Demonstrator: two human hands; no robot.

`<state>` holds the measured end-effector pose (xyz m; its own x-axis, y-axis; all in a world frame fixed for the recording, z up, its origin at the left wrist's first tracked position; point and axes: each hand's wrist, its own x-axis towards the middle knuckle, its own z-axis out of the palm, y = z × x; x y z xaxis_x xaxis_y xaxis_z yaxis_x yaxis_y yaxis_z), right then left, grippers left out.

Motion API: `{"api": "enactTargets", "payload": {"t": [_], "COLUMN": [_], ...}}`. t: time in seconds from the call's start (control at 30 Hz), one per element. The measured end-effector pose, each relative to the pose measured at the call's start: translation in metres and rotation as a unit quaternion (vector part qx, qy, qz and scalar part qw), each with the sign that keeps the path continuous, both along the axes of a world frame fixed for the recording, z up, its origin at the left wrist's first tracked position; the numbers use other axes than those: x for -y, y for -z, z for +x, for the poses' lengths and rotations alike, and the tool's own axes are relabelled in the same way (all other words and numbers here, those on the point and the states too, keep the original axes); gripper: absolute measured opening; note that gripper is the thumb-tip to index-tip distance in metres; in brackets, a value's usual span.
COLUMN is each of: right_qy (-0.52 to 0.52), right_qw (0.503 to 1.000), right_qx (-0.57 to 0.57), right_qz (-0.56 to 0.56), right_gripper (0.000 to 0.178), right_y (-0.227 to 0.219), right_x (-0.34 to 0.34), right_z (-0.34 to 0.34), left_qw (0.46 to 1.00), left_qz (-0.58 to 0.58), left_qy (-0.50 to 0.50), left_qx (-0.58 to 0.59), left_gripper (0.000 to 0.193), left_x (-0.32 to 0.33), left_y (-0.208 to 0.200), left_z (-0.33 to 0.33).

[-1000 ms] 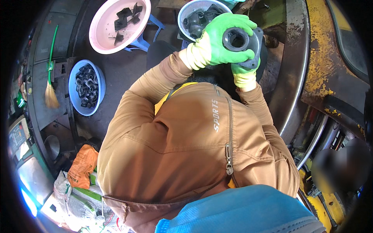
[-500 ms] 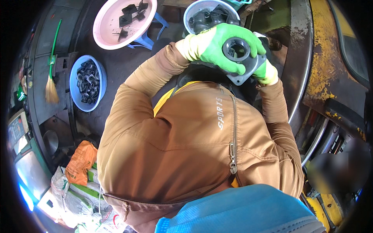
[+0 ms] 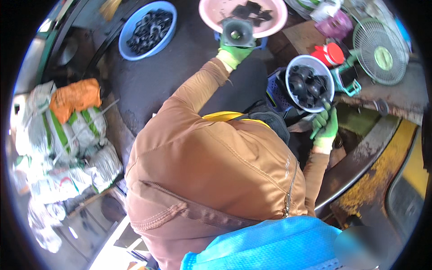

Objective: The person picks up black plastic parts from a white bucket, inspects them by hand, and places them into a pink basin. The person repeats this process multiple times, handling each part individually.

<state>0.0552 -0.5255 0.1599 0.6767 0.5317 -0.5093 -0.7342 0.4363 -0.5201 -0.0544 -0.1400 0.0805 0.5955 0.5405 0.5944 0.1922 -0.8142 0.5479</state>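
Observation:
My left hand [image 3: 235, 55], in a green and pale yellow glove, is raised at the top middle. It is closed on a black square-flanged sleeve [image 3: 245, 31] with a round hole in its middle. The sleeve overlaps the near rim of a pink basin [image 3: 280, 22] that holds flat black pieces. My right hand [image 3: 325, 125], gloved alike, is beside the near rim of a pale blue-white basin [image 3: 291, 95] filled with black rounded parts [image 3: 307, 83]. Its index finger points up toward that rim, the other fingers are loosely bent, and I see nothing in it.
A blue basin [image 3: 167, 41] of small black parts stands on the floor at the far left. Beyond the right basin are a red jug [image 3: 332, 54] and a fan [image 3: 382, 51]. A worn yellow machine edge [image 3: 375, 180] runs close to my right arm. Sacks [image 3: 67, 130] lie left.
My hands have parted. The left carried the flanged sleeve left to the pink basin, while the right let go and moved beside the pale basin. The whole view has turned.

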Motion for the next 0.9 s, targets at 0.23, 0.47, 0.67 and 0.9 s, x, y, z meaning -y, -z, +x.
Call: {"api": "enactTargets", "payload": {"t": [0.23, 0.47, 0.67, 0.9], "right_qy": [-0.011, 0.009, -0.04, -0.035], "right_qw": [1.0, 0.999, 0.999, 0.999], "right_qx": [0.003, 0.014, 0.008, 0.009], "right_qz": [-0.001, -0.041, 0.026, -0.001], "right_gripper": [0.033, 0.031, 0.034, 0.033], "right_y": [0.038, 0.051, 0.06, 0.063], "right_x": [0.04, 0.042, 0.049, 0.048], "right_z": [0.008, 0.011, 0.015, 0.016], "left_qw": [0.983, 0.992, 0.987, 0.64], "left_qz": [0.154, 0.066, 0.043, -0.682], "left_qy": [-0.088, 0.018, 0.057, 0.19], "left_qx": [-0.052, 0.104, 0.143, 0.298], "left_gripper": [0.033, 0.026, 0.021, 0.027], "left_x": [-0.056, -0.056, -0.048, -0.036], "left_y": [0.052, -0.04, -0.046, -0.033], "left_z": [-0.102, -0.07, -0.063, -0.064]}}
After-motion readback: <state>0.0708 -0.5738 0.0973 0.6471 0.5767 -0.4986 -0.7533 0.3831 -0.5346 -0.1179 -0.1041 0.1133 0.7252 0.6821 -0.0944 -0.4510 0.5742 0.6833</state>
